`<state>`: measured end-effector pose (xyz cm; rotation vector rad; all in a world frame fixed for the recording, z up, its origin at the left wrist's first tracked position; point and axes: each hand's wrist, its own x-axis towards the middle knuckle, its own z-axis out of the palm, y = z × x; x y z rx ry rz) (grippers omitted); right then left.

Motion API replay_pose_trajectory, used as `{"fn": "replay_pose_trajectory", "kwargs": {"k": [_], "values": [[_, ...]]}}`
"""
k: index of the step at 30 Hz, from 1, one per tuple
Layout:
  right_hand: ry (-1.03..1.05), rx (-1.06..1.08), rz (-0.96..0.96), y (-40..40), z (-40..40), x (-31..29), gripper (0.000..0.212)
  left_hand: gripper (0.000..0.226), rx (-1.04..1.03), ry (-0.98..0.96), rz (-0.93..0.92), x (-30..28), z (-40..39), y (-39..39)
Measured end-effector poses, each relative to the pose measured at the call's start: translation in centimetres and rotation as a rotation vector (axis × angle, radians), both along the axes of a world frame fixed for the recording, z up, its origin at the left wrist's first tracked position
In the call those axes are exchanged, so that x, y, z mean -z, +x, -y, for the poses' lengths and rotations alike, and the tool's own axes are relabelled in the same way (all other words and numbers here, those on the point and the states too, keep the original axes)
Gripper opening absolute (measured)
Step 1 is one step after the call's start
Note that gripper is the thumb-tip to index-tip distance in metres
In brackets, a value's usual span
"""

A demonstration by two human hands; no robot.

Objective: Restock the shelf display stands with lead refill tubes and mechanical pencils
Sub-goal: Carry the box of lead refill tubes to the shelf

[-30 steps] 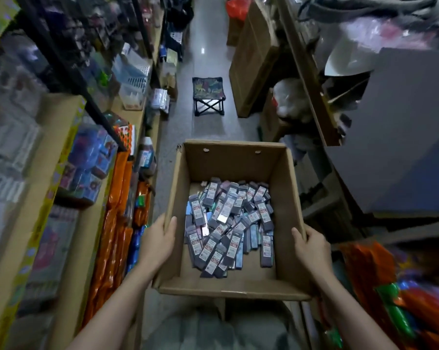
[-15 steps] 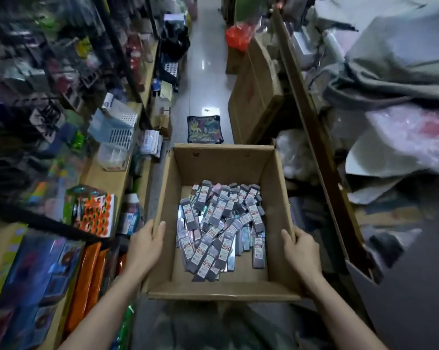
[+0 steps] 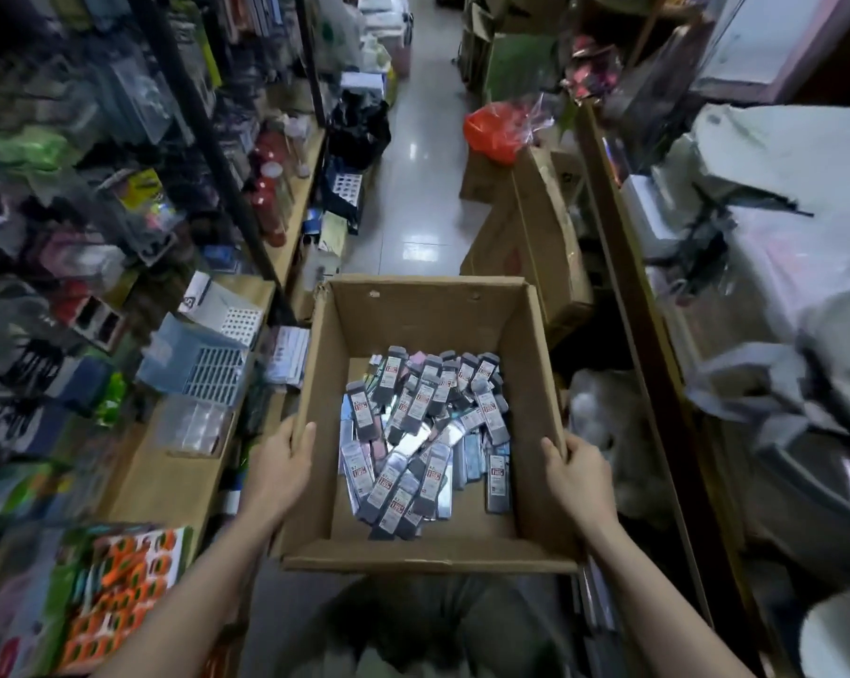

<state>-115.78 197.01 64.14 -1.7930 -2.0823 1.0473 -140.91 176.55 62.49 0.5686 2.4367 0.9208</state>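
Observation:
An open brown cardboard box [image 3: 530,364] is held in front of me at waist height in a narrow shop aisle. Inside lies a loose heap of several flat grey and blue lead refill tubes [image 3: 425,433] with white and red labels. My left hand [image 3: 278,464] grips the box's left wall, thumb hooked over the rim. My right hand [image 3: 577,474] grips the right wall the same way. On the left shelf stand two empty display stands with grids of holes, a white one [image 3: 229,315] and a pale blue one [image 3: 202,367].
A wooden shelf [image 3: 168,477] on the left holds a clear plastic tray [image 3: 193,428] and packs of orange goods [image 3: 119,594]. Cardboard boxes [image 3: 535,237] and a red bag [image 3: 493,132] crowd the aisle's right side. A shiny tiled floor [image 3: 413,198] runs ahead.
The view has tilted up and shifted forward along the aisle. The box stays in both hands, and the empty display stands on the left shelf are closer.

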Motion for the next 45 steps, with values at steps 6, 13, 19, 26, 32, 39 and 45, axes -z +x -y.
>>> {"fn": "replay_pose_trajectory", "kwargs": {"k": [6, 13, 19, 26, 32, 39, 45], "values": [[0.013, -0.015, -0.014, -8.1, -10.9, 0.0, 0.021, 0.029, -0.042, -0.022, -0.026, -0.7, -9.9, -7.2], [-0.042, -0.265, -0.022, -18.8, -25.2, 0.4, 0.016, 0.028, -0.303, -0.025, -0.022, 0.2, -18.9, -11.6], [-0.056, -0.544, -0.013, -27.2, -32.7, -1.0, 0.021, 0.029, -0.526, -0.03, -0.071, 0.4, -22.5, -13.0], [-0.08, -0.773, -0.018, -35.7, -35.8, -0.2, 0.019, 0.028, -0.74, -0.078, -0.012, 1.7, -23.5, -14.6], [-0.078, -0.924, 0.01, -41.2, -35.6, 0.3, 0.018, 0.021, -0.86, -0.074, 0.0, 1.3, -23.1, -16.3], [-0.003, -1.038, 0.009, -45.3, -34.3, -0.2, 0.014, 0.022, -1.026, -0.051, 0.03, 0.0, -22.2, -16.1], [-0.069, -1.211, 0.033, -49.1, -34.7, 1.3, 0.014, 0.028, -1.152, -0.156, -0.028, 0.6, -23.0, -15.3]]}}
